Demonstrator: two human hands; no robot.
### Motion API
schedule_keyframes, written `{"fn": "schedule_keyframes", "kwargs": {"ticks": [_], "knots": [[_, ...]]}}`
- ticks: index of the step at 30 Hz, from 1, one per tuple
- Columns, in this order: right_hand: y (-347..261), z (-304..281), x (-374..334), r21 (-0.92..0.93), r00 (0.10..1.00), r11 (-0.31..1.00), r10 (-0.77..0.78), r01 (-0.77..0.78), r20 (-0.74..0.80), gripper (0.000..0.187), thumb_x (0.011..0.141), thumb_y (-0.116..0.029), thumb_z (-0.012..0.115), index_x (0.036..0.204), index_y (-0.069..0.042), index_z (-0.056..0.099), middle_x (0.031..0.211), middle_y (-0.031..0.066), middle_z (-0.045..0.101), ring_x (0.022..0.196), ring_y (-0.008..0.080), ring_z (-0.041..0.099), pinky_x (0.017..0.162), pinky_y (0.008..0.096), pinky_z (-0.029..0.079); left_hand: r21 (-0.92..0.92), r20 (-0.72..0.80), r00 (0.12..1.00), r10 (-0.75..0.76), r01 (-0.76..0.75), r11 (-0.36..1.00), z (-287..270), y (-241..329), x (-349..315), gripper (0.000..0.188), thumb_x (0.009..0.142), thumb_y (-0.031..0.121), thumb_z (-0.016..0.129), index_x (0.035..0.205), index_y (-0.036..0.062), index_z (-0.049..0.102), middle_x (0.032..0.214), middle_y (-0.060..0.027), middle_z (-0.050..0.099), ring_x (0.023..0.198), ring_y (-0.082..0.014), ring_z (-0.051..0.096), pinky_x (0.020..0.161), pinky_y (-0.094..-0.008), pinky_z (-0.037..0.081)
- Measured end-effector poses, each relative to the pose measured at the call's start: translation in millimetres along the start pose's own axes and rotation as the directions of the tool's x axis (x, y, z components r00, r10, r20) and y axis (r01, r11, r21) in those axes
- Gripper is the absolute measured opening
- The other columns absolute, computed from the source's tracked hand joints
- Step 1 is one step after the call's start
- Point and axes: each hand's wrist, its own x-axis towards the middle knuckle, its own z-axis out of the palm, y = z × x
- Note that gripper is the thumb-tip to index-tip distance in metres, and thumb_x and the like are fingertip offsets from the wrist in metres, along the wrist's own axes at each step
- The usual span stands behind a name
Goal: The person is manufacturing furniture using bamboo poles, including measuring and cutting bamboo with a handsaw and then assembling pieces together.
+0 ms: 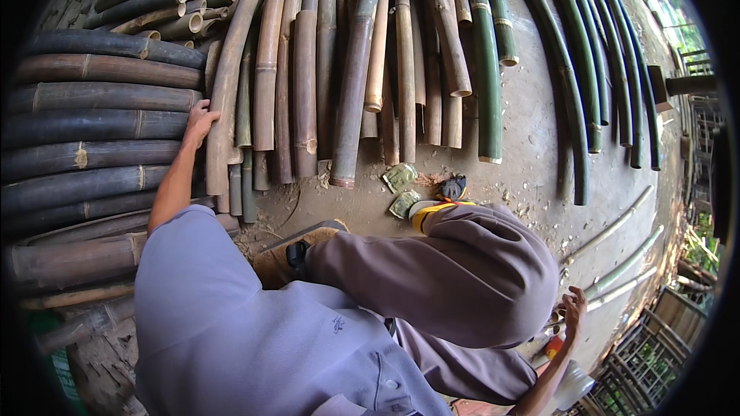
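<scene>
My left hand (202, 122) is at the left, its fingers curled against the side of a thick light-brown bamboo pole (223, 100). That pole is the leftmost of a row of cut poles pointing toward me. Dark bamboo poles (92, 125) are stacked crosswise just left of the hand. At the lower right, my right hand (572, 310) hangs beside my bent knee, fingers loosely bent and apart, with nothing visible in it. Close to it, thin bamboo sticks (617, 285) lie on the floor.
Green bamboo poles (487, 92) lie at the centre and far right. Crumpled green packets (401, 178) and a dark bundle (452, 187) are on the concrete floor (532, 139) by my foot. A clear plastic container (573, 385) sits near my right forearm. Bamboo frames (644, 362) stand at the right edge.
</scene>
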Motion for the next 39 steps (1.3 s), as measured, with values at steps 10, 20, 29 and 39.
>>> {"fn": "schedule_keyframes", "kwargs": {"ticks": [10,20,29,39], "knots": [[-5,4,6,0.040,0.999,0.998,-0.052,0.052,-0.005,0.034,0.086,-0.010,0.057,0.120,-0.005,0.052,0.080,0.0079,0.056,0.056,0.0118,0.054,0.046,0.0254,0.044,0.187,-0.114,0.987,0.115,-0.092,0.978,32,-22,1,0.077,0.071,0.023,0.066,0.138,0.0000,0.036,0.132,-0.0237,0.046,0.123,-0.0334,0.044,0.102,-0.0379,0.035],[9,6,0,0.100,0.999,0.994,-0.042,0.043,-0.009,0.035,0.085,-0.009,0.058,0.119,-0.001,0.050,0.075,0.0054,0.052,0.052,0.0090,0.048,0.044,0.0230,0.036,0.151,-0.365,0.892,-0.266,0.339,0.929,15,-44,-10,0.045,0.080,0.025,0.062,0.119,0.0036,0.057,0.121,-0.0196,0.057,0.110,-0.0366,0.055,0.092,-0.0406,0.042],[-2,2,2,0.034,1.000,0.999,-0.022,0.023,-0.019,0.036,0.085,-0.013,0.057,0.119,-0.002,0.051,0.081,0.0070,0.057,0.058,0.0112,0.054,0.050,0.0245,0.043,0.471,-0.594,0.745,0.302,0.018,0.882,40,-32,-6,0.041,0.072,0.012,0.067,0.111,0.0063,0.059,0.110,-0.0186,0.054,0.110,-0.0338,0.049,0.096,-0.0396,0.038],[1,2,1,0.000,0.999,1.000,-0.010,0.010,-0.042,0.036,0.086,-0.014,0.060,0.120,-0.005,0.052,0.087,0.0084,0.060,0.065,0.0132,0.060,0.055,0.0252,0.047,0.246,0.044,0.600,0.799,-0.781,0.574,213,181,-89,0.035,0.069,0.008,0.063,0.104,0.0026,0.057,0.103,-0.0142,0.051,0.101,-0.0300,0.052,0.092,-0.0373,0.043]]}}
